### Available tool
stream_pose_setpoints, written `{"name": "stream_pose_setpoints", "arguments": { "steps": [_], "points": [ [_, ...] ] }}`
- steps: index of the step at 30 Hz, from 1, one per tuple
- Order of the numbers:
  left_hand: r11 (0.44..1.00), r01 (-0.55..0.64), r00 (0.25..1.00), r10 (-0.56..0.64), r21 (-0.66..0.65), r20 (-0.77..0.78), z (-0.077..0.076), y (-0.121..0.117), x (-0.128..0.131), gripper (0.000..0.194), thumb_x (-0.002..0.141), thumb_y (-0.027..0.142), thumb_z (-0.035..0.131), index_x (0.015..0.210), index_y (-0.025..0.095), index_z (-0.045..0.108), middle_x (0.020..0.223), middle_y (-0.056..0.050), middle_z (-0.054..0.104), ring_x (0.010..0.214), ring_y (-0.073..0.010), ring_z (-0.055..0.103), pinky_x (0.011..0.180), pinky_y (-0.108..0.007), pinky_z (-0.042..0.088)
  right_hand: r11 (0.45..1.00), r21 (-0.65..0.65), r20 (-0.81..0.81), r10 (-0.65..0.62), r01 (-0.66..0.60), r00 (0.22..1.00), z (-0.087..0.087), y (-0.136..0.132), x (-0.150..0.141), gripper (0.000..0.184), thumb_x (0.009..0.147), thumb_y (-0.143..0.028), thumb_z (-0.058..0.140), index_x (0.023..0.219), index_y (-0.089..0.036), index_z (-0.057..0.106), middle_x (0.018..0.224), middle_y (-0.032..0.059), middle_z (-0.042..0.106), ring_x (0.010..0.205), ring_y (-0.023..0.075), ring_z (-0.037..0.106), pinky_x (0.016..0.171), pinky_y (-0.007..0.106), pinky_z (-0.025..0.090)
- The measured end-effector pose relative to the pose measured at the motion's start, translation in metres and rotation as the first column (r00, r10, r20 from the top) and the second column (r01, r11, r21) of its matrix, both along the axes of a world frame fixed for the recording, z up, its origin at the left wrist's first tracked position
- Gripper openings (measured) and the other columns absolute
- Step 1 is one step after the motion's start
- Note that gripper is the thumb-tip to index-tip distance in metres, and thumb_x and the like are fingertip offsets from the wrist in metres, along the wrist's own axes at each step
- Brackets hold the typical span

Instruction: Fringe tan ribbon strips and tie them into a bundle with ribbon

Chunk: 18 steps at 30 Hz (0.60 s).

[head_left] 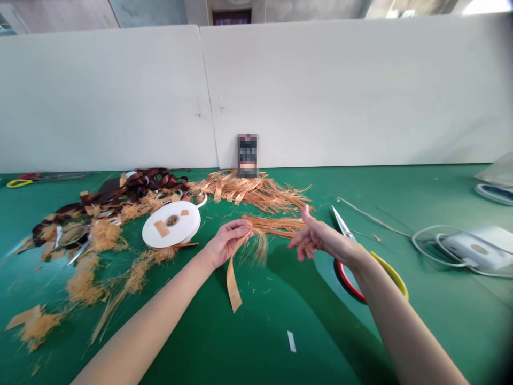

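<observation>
Pinched in my left hand (231, 241) is a tan ribbon (233, 286); its flat tail hangs down and its frayed end fans out in fine threads (258, 248) to the right. My right hand (310, 238) is raised with thumb up and fingers apart, holding nothing. Just behind both hands lies a bundle of orange-brown ribbon strips (276, 225). Beneath my right wrist rest large scissors (395, 275) with red and yellow handles, blades pointing away. A white ribbon spool (172, 224) stands left of my left hand.
Frayed tan threads (106, 235) and dark brown ribbon (136, 187) heap at left. More fringed strips (256, 190) lie before a pixelated upright object (248, 155) at the white panel (340, 91). A white box with cable (481, 247) sits right. Another pair of scissors (24, 180) lies far left.
</observation>
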<state>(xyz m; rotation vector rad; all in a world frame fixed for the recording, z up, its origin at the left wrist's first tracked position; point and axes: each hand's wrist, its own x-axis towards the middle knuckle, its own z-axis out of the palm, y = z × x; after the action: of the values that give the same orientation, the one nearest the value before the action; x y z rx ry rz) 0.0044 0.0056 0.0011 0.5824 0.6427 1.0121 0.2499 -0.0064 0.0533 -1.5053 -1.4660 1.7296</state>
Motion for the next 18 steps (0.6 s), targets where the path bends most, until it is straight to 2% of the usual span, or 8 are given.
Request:
{"name": "stream_pose_setpoints", "arguments": {
  "steps": [2, 4, 6, 8, 10, 13, 16, 18],
  "points": [
    [1.0, 0.007, 1.0, -0.007, 0.001, 0.008, 0.001, 0.0, 0.0, 0.023, 0.057, 0.005, 0.08, 0.077, 0.011, 0.069, 0.064, 0.0, 0.071, 0.064, -0.0089, 0.069, 0.06, -0.01, 0.053, 0.988, 0.132, 0.044, -0.086, 0.08, 0.995, 0.0, 0.001, -0.001, 0.079, 0.08, -0.075, 0.035, 0.077, -0.007, 0.073, 0.07, 0.0166, 0.073, 0.055, 0.0173, 0.065, 0.066, 0.031, 0.054],
    [1.0, 0.024, 1.0, -0.024, 0.01, 0.011, 0.002, 0.0, -0.001, 0.027, 0.055, 0.005, 0.081, 0.078, 0.011, 0.069, 0.064, 0.001, 0.071, 0.063, -0.0089, 0.069, 0.059, -0.01, 0.053, 0.95, 0.279, 0.06, -0.161, 0.138, 0.985, -0.006, 0.002, -0.003, 0.067, 0.079, -0.071, 0.046, 0.087, -0.01, 0.073, 0.085, 0.016, 0.074, 0.079, 0.0259, 0.07, 0.088, 0.041, 0.051],
    [0.999, 0.049, 0.999, -0.049, 0.023, 0.007, 0.002, -0.001, -0.001, 0.032, 0.052, 0.005, 0.083, 0.081, 0.011, 0.07, 0.063, 0.002, 0.071, 0.061, -0.0098, 0.069, 0.058, -0.012, 0.054, 0.9, 0.394, 0.056, -0.225, 0.185, 0.973, -0.014, 0.005, -0.005, 0.063, 0.08, -0.068, 0.048, 0.103, -0.014, 0.07, 0.108, 0.0131, 0.071, 0.11, 0.031, 0.062, 0.105, 0.046, 0.038],
    [0.996, 0.088, 0.996, -0.087, 0.032, -0.009, 0.001, -0.003, -0.001, 0.036, 0.049, 0.004, 0.084, 0.083, 0.01, 0.071, 0.062, 0.0, 0.071, 0.059, -0.0121, 0.069, 0.056, -0.015, 0.054, 0.862, 0.437, -0.024, -0.273, 0.256, 0.962, -0.019, 0.007, -0.008, 0.063, 0.084, -0.065, 0.045, 0.123, -0.019, 0.06, 0.132, 0.0084, 0.059, 0.13, 0.0285, 0.045, 0.114, 0.044, 0.025],
    [0.992, 0.125, 0.992, -0.124, 0.035, -0.031, 0.0, -0.003, -0.001, 0.038, 0.048, 0.003, 0.084, 0.083, 0.009, 0.071, 0.063, -0.003, 0.072, 0.058, -0.0148, 0.07, 0.055, -0.018, 0.055, 0.848, 0.39, -0.23, -0.286, 0.358, 0.93, -0.018, 0.008, -0.012, 0.064, 0.089, -0.062, 0.036, 0.135, -0.019, 0.047, 0.146, 0.0073, 0.045, 0.136, 0.023, 0.038, 0.117, 0.039, 0.021],
    [0.99, 0.139, 0.989, -0.137, 0.029, -0.056, -0.001, -0.004, 0.0, 0.038, 0.049, 0.001, 0.083, 0.084, 0.007, 0.071, 0.066, -0.007, 0.074, 0.06, -0.0167, 0.07, 0.057, -0.02, 0.056, 0.864, 0.238, -0.594, -0.232, 0.444, 0.77, -0.006, 0.004, -0.017, 0.065, 0.094, -0.057, 0.022, 0.135, -0.012, 0.043, 0.149, 0.0126, 0.039, 0.135, 0.0192, 0.041, 0.116, 0.035, 0.026],
    [0.996, 0.084, 0.995, -0.083, 0.017, -0.054, -0.002, -0.002, 0.001, 0.036, 0.051, -0.001, 0.082, 0.085, 0.006, 0.071, 0.068, -0.006, 0.074, 0.063, -0.0156, 0.071, 0.065, -0.02, 0.057, 0.884, 0.152, -0.737, -0.197, 0.443, 0.647, 0.007, -0.002, -0.013, 0.061, 0.096, -0.053, 0.019, 0.123, -0.013, 0.055, 0.143, 0.0114, 0.048, 0.131, 0.0161, 0.045, 0.112, 0.03, 0.032],
    [1.0, 0.021, 0.999, -0.021, 0.004, -0.038, -0.003, 0.0, 0.002, 0.032, 0.054, -0.001, 0.08, 0.084, 0.007, 0.071, 0.069, -0.005, 0.074, 0.067, -0.0143, 0.072, 0.068, -0.018, 0.057, 0.914, 0.094, -0.751, -0.195, 0.395, 0.631, 0.01, -0.003, -0.006, 0.064, 0.097, -0.053, 0.014, 0.108, -0.016, 0.065, 0.122, 0.0093, 0.066, 0.112, 0.014, 0.062, 0.1, 0.026, 0.044]
  ]
}}
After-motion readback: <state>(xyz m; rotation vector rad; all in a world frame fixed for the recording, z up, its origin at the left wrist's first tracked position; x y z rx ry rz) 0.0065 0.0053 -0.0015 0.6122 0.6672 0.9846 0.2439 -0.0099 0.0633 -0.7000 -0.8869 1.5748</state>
